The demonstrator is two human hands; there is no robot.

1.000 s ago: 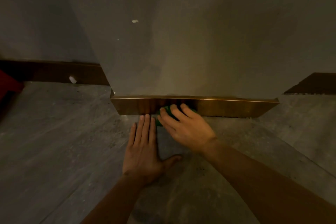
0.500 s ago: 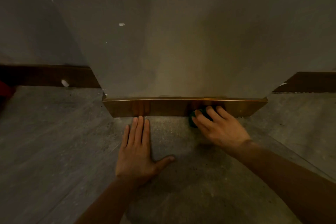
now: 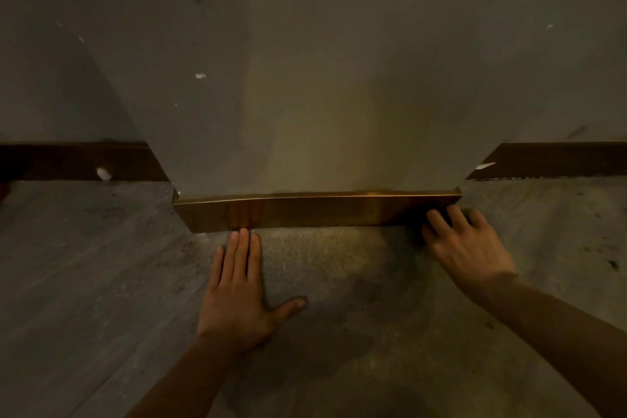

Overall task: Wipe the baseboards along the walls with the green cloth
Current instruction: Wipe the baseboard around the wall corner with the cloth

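Note:
A shiny golden-brown baseboard [image 3: 305, 210] runs along the foot of a protruding grey wall section [image 3: 305, 95]. My right hand [image 3: 468, 248] presses against the baseboard's right end, at the corner, with its fingers curled. The green cloth lies under those fingers and is hidden in the dim light. My left hand [image 3: 237, 288] rests flat on the floor, fingers together and thumb spread. Its fingertips almost touch the baseboard left of centre, and they are mirrored in the glossy surface.
Darker baseboards run along the recessed walls at the left [image 3: 78, 161] and right [image 3: 559, 159]. A white chip [image 3: 103, 174] marks the left one. Something red [image 3: 2, 190] shows at the far left edge. The grey floor [image 3: 339, 299] is dusty.
My right hand has slid with the cloth rightwards along the baseboard, from near its middle to its right corner. My left hand has stayed planted on the floor.

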